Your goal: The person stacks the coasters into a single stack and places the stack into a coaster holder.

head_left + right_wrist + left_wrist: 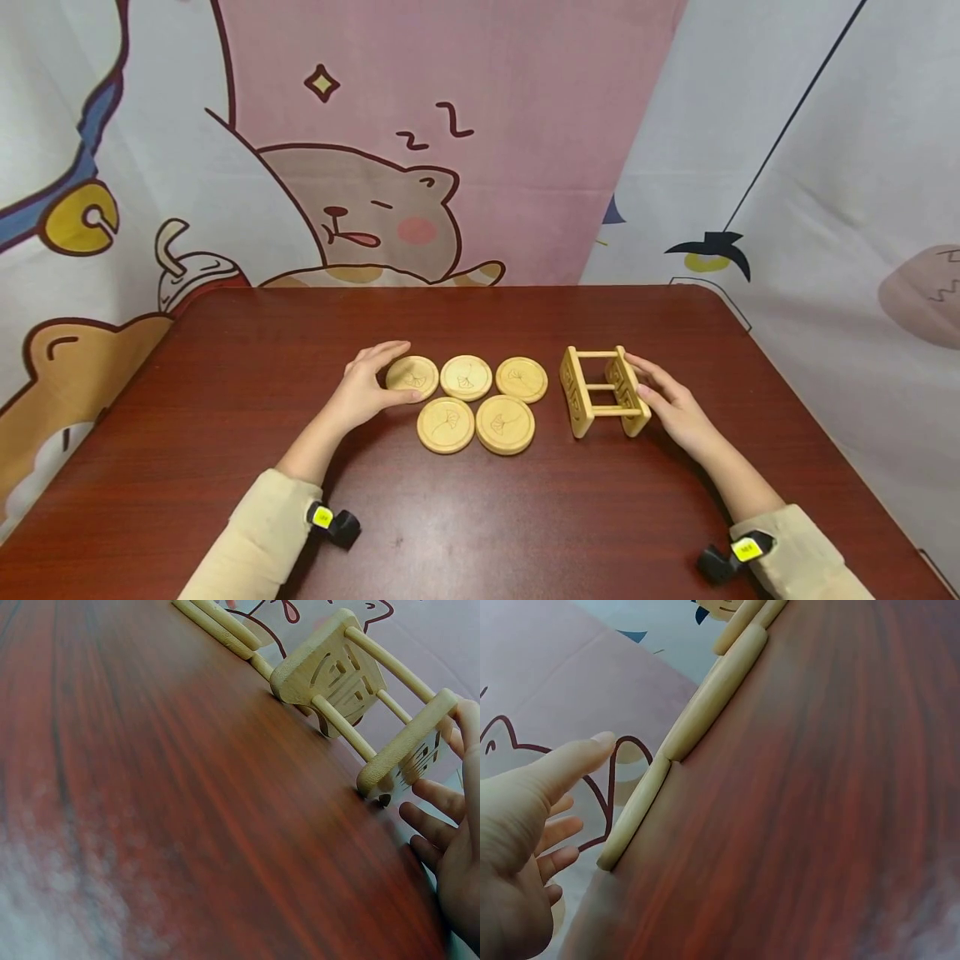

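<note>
My left hand (369, 385) is spread around the left side of a round wooden coaster (422, 368), thumb near its front edge and fingers beyond its back. In the left wrist view the thumb (574, 766) hovers above the tabletop, apart from the fingers. Several such coasters with engraved leaf designs lie close together; the front right coaster (506, 422) looks thicker, like a stack. To their right stands a wooden coaster rack (576, 396) with two cut-out side panels joined by rods. The extended fingers of my right hand (675, 410) touch its right panel (409, 742).
A dark red-brown wooden table (450, 533) carries everything. Behind it hangs a cartoon-printed curtain (525, 167), which also runs along the right side. Both wrists wear a small black camera, the left camera (343, 528) and the right camera (718, 565).
</note>
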A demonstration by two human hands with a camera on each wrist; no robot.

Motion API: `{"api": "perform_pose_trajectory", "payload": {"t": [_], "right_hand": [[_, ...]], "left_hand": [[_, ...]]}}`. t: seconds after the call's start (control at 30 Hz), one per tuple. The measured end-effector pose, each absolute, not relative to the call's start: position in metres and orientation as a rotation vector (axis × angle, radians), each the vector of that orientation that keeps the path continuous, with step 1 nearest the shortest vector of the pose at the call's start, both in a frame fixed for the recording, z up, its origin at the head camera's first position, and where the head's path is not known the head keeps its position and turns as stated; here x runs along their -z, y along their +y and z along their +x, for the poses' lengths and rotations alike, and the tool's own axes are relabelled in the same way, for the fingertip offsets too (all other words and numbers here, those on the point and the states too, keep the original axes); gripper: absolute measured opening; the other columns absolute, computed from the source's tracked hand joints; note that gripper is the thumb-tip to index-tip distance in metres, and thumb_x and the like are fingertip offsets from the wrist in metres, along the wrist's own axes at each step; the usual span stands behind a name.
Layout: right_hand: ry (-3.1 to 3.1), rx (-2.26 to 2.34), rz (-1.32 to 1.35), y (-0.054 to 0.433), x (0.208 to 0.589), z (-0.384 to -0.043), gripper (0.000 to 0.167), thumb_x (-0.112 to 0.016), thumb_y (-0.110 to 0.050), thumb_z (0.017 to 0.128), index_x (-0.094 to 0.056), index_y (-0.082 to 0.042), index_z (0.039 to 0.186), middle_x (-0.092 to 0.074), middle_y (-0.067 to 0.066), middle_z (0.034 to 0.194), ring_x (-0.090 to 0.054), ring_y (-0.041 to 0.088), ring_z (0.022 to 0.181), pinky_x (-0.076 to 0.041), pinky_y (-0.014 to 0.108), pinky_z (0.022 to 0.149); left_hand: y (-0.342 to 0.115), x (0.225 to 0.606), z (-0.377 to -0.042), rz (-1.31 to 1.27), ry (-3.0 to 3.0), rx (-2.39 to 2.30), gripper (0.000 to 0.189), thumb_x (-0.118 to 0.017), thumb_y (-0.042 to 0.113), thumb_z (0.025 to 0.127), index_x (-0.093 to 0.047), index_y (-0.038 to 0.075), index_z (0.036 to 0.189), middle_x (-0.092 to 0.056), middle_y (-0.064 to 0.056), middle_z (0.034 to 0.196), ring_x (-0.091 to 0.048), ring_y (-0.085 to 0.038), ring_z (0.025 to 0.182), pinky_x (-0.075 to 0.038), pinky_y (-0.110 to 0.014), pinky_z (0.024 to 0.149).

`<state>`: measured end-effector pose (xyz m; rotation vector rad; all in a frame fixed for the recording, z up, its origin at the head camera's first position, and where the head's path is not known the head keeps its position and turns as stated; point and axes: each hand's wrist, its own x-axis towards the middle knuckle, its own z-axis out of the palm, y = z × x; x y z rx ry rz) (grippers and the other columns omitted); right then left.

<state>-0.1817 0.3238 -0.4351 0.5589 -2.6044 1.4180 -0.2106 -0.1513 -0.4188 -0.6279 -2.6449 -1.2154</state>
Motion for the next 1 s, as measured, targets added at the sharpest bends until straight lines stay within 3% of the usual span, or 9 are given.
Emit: {"api": "perform_pose_trajectory", "payload": {"t": [1.0], "right_hand": [[-2.588,-1.431,0.567,0.323,0.436,-0.182,0.045,-0.045,-0.01,0.101,-0.039,-0.008,0.146,-0.051,0.025,0.129,-0.049,-0.002,0.109,-0.04,0.015,0.084]], "left_hand": [[-0.16,0.434,-0.215,-0.599,-2.836,1.037,0.081,-0.087,0.029,0.068,-0.052,0.002,0.136,-0.048,-0.014,0.139,-0.037,-0.037,0.126,-0.024,-0.058,0.095]]}}
